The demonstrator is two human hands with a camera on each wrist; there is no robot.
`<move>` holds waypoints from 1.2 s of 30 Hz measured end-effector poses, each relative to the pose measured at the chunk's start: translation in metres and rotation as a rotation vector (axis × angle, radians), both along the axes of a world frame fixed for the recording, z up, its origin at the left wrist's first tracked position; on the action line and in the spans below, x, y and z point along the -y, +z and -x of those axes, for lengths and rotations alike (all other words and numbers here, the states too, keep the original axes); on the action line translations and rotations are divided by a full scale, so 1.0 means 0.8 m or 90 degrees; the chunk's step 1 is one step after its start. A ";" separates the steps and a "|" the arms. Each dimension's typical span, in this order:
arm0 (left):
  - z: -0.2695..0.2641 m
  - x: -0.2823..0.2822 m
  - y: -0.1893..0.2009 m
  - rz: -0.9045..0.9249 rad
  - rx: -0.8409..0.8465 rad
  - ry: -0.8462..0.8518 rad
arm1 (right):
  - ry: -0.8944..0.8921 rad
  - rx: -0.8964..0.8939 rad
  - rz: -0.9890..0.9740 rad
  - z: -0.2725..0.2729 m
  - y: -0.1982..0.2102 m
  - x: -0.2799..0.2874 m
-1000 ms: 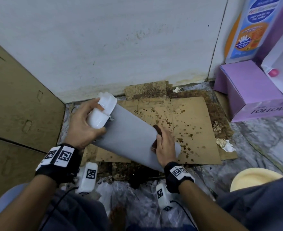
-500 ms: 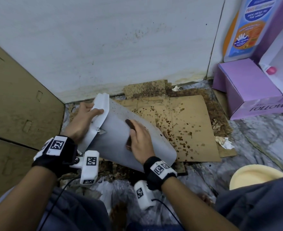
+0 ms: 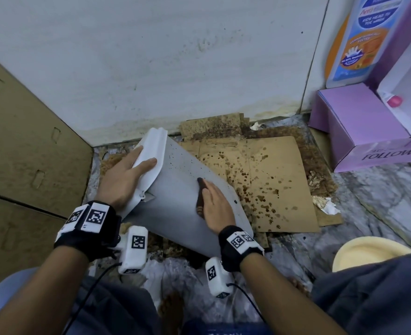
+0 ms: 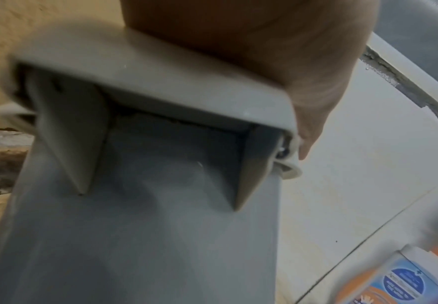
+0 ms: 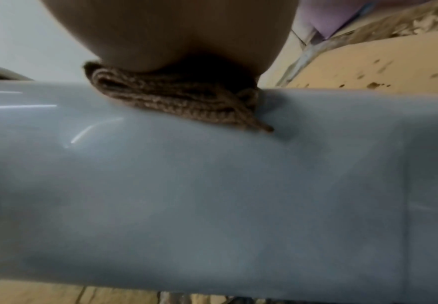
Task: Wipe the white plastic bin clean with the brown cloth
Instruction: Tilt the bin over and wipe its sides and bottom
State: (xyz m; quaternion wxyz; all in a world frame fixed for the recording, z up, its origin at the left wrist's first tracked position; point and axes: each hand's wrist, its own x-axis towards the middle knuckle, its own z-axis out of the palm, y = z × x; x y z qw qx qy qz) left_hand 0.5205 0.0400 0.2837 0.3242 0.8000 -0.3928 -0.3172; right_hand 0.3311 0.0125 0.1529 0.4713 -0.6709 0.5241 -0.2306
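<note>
The white plastic bin (image 3: 175,197) lies tilted on its side on the floor, rim toward the wall, with dark specks on its upper face. My left hand (image 3: 144,157) holds the rim (image 4: 160,67), thumb on the outside and fingers over the edge. My right hand (image 3: 214,201) lies flat on the bin's side (image 5: 212,185), fingers straight, pressing the folded brown cloth (image 3: 200,197) against it. In the right wrist view the cloth (image 5: 176,98) bulges out from under the palm.
Stained cardboard (image 3: 272,180) covers the floor under and right of the bin. A purple box (image 3: 359,131) and a blue-orange carton (image 3: 359,39) stand at the right. A cream bowl (image 3: 369,252) sits near my knee. A brown cardboard panel (image 3: 25,141) is at the left, a white wall (image 3: 175,68) behind.
My right hand slid the cloth from the bin's lower end up toward the rim. The bin turned, bringing a speckled face up. My left hand shifted its hold on the rim.
</note>
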 end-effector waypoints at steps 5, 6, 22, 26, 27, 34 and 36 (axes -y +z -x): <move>0.007 0.004 0.001 0.008 0.037 -0.011 | 0.046 -0.054 0.068 -0.029 0.030 0.003; 0.008 0.005 0.001 0.015 0.038 -0.013 | 0.046 -0.034 0.095 -0.044 0.038 0.004; -0.023 -0.006 -0.009 0.038 -0.035 0.001 | -0.026 -0.117 0.024 0.021 -0.086 -0.001; -0.019 -0.001 -0.010 0.042 -0.046 0.024 | -0.066 -0.095 -0.033 0.004 -0.061 0.001; -0.019 0.000 -0.011 0.040 -0.040 0.022 | -0.063 -0.073 -0.012 -0.011 -0.042 0.001; -0.031 0.005 -0.014 0.032 -0.056 0.035 | -0.003 0.022 0.101 -0.047 0.007 -0.002; -0.034 0.007 -0.015 0.037 -0.066 0.042 | -0.017 0.013 0.095 -0.027 -0.014 -0.004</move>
